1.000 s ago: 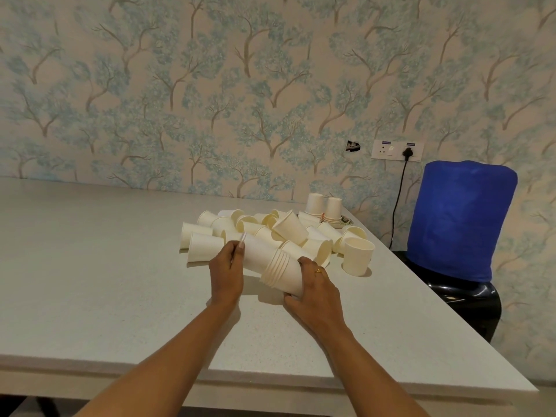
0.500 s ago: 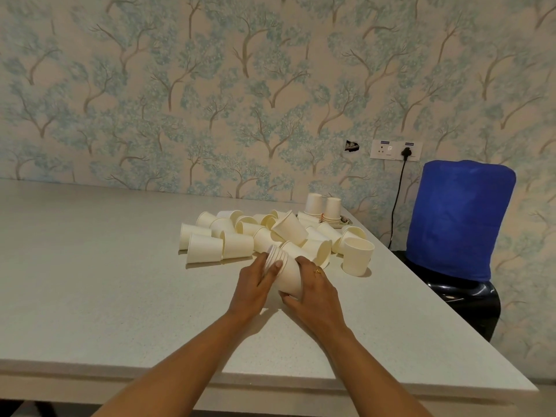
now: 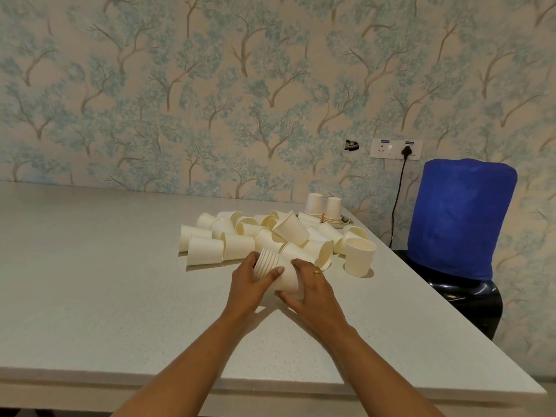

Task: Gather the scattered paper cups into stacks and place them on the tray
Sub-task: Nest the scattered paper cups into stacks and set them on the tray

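Note:
A stack of white paper cups (image 3: 275, 270) lies on its side just above the grey table, rims pointing up and left. My left hand (image 3: 248, 285) wraps the rim end, thumb across the cup wall. My right hand (image 3: 313, 291), with a ring, cups the base end from the right. Behind them a pile of loose paper cups (image 3: 261, 233) lies scattered, most on their sides; one cup (image 3: 359, 257) stands upright at the right. Two upside-down stacks (image 3: 323, 209) stand on the tray (image 3: 346, 221) at the table's far right corner; the tray is mostly hidden.
The table's right edge (image 3: 451, 314) runs diagonally close to the cups. Beyond it stands a water dispenser under a blue cover (image 3: 460, 218), with a black cord up to a wall socket (image 3: 395, 149). A patterned wall backs the table.
My left hand pushed a cup into the stack and slid right until it closed around the rim end. The stack got shorter and both hands now hold it together.

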Motion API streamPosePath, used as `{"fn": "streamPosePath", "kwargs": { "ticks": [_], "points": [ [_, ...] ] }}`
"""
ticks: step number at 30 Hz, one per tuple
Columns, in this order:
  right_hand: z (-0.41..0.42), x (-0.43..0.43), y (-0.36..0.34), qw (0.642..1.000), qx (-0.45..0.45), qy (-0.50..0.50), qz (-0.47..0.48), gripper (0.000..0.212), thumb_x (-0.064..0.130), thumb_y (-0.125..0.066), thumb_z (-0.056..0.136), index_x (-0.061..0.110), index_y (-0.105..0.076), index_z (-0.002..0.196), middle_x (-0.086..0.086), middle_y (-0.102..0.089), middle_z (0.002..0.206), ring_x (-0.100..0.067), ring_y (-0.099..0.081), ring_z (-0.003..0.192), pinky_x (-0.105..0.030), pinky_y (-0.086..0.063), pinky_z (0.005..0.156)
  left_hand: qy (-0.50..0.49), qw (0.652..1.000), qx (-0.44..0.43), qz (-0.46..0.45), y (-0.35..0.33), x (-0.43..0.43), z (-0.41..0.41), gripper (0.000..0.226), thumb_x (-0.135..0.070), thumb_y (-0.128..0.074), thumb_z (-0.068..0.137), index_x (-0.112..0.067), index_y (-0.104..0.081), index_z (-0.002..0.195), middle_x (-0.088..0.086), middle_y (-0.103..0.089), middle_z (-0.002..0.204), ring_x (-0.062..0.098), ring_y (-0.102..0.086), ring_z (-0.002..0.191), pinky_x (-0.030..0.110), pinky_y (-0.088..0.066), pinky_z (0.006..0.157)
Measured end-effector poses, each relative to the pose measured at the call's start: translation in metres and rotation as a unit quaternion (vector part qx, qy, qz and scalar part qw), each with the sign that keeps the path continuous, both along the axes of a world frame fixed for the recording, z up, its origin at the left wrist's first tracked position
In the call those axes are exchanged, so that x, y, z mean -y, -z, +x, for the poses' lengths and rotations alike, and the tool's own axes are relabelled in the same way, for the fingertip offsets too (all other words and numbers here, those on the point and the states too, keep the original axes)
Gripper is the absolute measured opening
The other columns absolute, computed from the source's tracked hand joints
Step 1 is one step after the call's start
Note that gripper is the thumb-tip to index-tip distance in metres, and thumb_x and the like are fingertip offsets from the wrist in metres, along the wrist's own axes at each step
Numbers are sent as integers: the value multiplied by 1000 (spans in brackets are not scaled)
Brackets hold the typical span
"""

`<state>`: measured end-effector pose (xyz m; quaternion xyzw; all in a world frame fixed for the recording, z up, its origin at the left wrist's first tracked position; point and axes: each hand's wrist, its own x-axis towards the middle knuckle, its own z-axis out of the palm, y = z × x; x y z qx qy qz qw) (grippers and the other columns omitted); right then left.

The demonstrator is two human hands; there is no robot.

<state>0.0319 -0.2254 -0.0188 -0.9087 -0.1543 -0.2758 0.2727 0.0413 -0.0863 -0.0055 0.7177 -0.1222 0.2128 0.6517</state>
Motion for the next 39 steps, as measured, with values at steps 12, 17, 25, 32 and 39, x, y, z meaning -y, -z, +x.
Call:
{"fn": "streamPosePath", "kwargs": {
  "ticks": [12, 17, 25, 32, 39],
  "points": [
    [25, 9, -8, 991, 115, 71, 13, 30, 10, -44, 95, 4, -49, 124, -17, -58, 116, -28, -55, 103, -30, -47, 85, -150, 980, -35, -123, 4, -13, 23, 36, -23, -64, 84, -12, -51, 116, 1, -53, 108, 18, -52, 95, 31, -48, 76],
    [47, 9, -16, 990, -53, 120, -45, 57, 35, -56, 89, 13, -34, 137, -7, -48, 135, -23, -43, 124, -35, -39, 100, -165, 978, -43, -124, 8, -15, 29, 41, -28, -63, 84, -16, -48, 120, -1, -50, 109, 19, -53, 96, 33, -50, 77],
    [47, 5, -8, 990, -103, 99, 21, 65, 34, -67, 81, 18, -35, 135, -8, -50, 127, -27, -49, 117, -42, -46, 94, -221, 965, -47, -132, 6, -23, 30, 43, -31, -62, 84, -16, -48, 121, 8, -55, 117, 26, -57, 99, 45, -55, 80],
    [34, 11, -12, 936, -155, -71, 309, 51, 27, -64, 86, 24, -42, 131, 1, -51, 118, -6, -57, 86, -16, -49, 57, -256, 955, -41, -142, 3, -26, 29, 43, -32, -60, 85, -11, -48, 121, 14, -57, 118, 28, -57, 98, 42, -53, 77],
    [26, 3, -12, 905, -189, -117, 362, 44, 29, -51, 93, 29, -40, 136, -5, -53, 123, -12, -56, 84, -24, -50, 59, -181, 970, -52, -155, 2, -21, 24, 37, -34, -59, 86, -17, -49, 117, 6, -55, 114, 21, -55, 95, 38, -53, 76]
  ]
}}
